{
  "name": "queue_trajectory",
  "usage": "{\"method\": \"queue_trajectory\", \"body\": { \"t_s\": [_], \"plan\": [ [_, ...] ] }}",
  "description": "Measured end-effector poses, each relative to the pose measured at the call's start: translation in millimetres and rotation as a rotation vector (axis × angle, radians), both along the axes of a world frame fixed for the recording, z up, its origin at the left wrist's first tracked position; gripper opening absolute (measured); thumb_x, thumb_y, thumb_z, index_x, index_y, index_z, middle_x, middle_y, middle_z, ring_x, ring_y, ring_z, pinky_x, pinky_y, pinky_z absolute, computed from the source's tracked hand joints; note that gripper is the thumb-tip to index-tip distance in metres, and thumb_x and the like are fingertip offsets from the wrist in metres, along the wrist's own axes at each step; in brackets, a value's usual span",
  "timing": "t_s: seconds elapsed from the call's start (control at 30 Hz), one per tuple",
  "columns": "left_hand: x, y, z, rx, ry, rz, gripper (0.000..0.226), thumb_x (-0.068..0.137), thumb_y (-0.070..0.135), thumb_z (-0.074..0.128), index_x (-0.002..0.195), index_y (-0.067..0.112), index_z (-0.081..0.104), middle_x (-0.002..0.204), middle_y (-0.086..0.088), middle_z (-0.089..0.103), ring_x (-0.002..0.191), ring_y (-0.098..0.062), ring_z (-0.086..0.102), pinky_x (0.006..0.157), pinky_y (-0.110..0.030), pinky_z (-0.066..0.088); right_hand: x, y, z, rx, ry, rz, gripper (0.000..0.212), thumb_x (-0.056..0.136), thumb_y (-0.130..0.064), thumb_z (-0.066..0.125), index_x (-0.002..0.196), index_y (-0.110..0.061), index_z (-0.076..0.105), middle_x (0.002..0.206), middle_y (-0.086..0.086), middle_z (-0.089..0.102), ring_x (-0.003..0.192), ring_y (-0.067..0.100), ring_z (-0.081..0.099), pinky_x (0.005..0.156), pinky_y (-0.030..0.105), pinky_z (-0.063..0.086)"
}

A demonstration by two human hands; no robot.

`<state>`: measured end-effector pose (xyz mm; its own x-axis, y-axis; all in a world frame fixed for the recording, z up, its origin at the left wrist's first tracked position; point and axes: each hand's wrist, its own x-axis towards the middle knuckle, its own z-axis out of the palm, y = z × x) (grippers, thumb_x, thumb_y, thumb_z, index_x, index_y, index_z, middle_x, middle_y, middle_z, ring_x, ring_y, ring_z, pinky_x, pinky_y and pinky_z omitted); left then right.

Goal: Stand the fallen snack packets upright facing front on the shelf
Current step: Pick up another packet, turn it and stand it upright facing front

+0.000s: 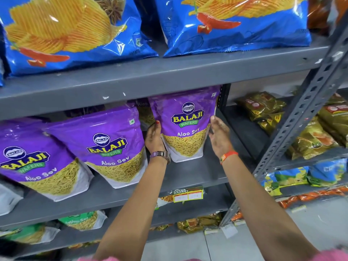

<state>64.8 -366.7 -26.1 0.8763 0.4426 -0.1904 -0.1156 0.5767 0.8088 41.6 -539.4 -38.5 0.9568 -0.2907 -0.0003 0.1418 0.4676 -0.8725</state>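
Observation:
A purple Aloo Sev packet (185,123) stands upright, label to the front, at the right end of the grey middle shelf (188,176). My left hand (153,137) presses its left edge and my right hand (219,135) its right edge, so both hold it between them. Two more purple Aloo Sev packets stand to the left: a middle one (113,146) and a far-left one (35,161), both facing front and leaning slightly. Another purple packet (144,110) shows partly behind them.
Blue chips bags (71,32) (233,25) fill the shelf above. A perforated grey upright (301,113) stands to the right, with green-gold packets (263,108) on the neighbouring rack. A price tag (188,194) hangs on the shelf lip. Green packets (82,220) lie on the lower shelf.

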Motion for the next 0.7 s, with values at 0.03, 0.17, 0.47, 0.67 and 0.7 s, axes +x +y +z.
{"method": "queue_trajectory", "body": {
  "t_s": [0.03,0.17,0.47,0.67,0.7],
  "plan": [
    [-1.2,1.5,-3.8,0.016,0.001,-0.006,0.042,0.079,0.002,0.059,0.048,0.028,0.070,0.046,0.024,0.065,0.066,-0.004,0.059,0.076,-0.023,0.046,-1.2,-0.4,-2.4,0.000,-0.001,0.008,0.015,0.090,-0.024,0.054,0.099,-0.019,0.065,0.090,-0.010,0.074,0.088,0.007,0.068,0.070,0.018,0.054],
    [-6.2,0.6,3.1,-0.035,0.069,0.017,0.037,0.078,-0.003,0.059,0.052,0.021,0.069,0.037,0.022,0.060,0.054,0.001,0.058,0.068,-0.017,0.046,-4.2,0.2,-5.8,0.033,0.039,-0.027,0.017,0.090,-0.023,0.055,0.100,-0.014,0.065,0.082,-0.011,0.075,0.083,0.008,0.069,0.070,0.021,0.054],
    [-27.7,-11.7,20.9,0.027,0.183,-0.125,0.051,0.087,0.035,0.048,0.122,-0.001,0.049,0.112,0.000,0.062,0.099,-0.013,0.060,0.088,-0.016,0.047,-8.5,12.0,1.9,-0.018,0.059,-0.019,0.020,0.092,-0.033,0.050,0.104,-0.022,0.062,0.098,-0.007,0.071,0.087,0.004,0.068,0.068,0.020,0.054],
    [-39.1,5.0,21.6,-0.216,0.028,-0.450,0.071,0.089,0.055,0.016,0.140,0.005,0.016,0.153,-0.012,0.016,0.141,-0.023,0.016,0.116,-0.032,0.013,-21.0,14.8,-2.1,-0.194,0.146,0.165,0.044,0.089,-0.045,0.049,0.127,-0.022,0.050,0.120,-0.002,0.065,0.109,0.011,0.062,0.091,0.028,0.050],
    [-43.3,3.3,18.2,0.189,0.134,-0.236,0.067,0.091,0.051,0.019,0.138,0.003,0.022,0.151,-0.015,0.021,0.139,-0.026,0.021,0.114,-0.035,0.018,-24.3,15.1,-1.6,-0.198,0.155,0.174,0.045,0.089,-0.046,0.049,0.127,-0.021,0.049,0.118,-0.003,0.065,0.107,0.010,0.062,0.089,0.027,0.050]
  ]
}}
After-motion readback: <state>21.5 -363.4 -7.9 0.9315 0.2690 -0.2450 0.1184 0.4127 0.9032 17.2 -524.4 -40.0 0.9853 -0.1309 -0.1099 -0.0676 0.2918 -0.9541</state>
